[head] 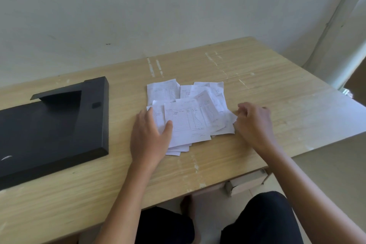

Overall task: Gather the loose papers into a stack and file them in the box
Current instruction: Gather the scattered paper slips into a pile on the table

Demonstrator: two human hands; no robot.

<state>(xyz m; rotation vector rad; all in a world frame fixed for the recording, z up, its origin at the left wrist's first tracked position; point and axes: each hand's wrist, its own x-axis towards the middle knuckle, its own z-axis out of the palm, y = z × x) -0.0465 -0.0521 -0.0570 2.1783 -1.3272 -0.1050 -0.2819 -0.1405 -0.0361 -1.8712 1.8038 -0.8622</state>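
Note:
Several loose white papers (188, 117) with ruled tables lie overlapping in a rough heap at the middle of the wooden table (277, 89). My left hand (148, 136) lies flat on the heap's left edge, fingers spread and thumb on the top sheet. My right hand (253, 123) is at the heap's right edge with fingers curled against the outer sheets; whether it pinches one I cannot tell. A black file box (53, 125) lies flat on the table to the left, its cut-out side facing up, apart from the papers.
A pale wall runs behind the table's far edge. The table's right edge drops off to a tiled floor. A small cardboard box (245, 182) sits under the table's front edge, near my knees (261, 220).

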